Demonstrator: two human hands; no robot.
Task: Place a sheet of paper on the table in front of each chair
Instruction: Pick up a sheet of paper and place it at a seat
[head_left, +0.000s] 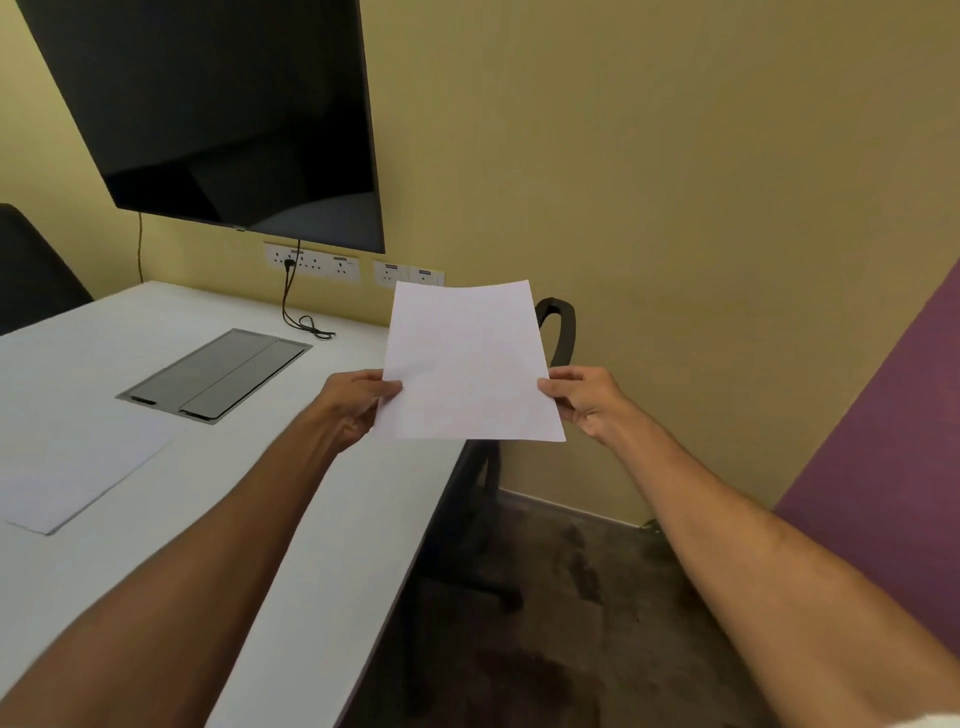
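Observation:
I hold a blank white sheet of paper (470, 364) in the air over the right edge of the white table (270, 519). My left hand (353, 408) pinches its left edge and my right hand (587, 402) pinches its right edge. Behind and below the sheet a black chair (563, 327) is tucked at the table's right side, mostly hidden by the paper. Another white sheet (78, 473) lies flat on the table at the left. A second dark chair (31, 265) shows at the far left edge.
A grey cable hatch (218, 374) is set into the tabletop. A dark wall screen (223, 114) hangs above wall sockets (311, 262), with a black cord (301, 322) trailing onto the table. The yellow wall is close behind; a purple panel (893, 467) stands at right.

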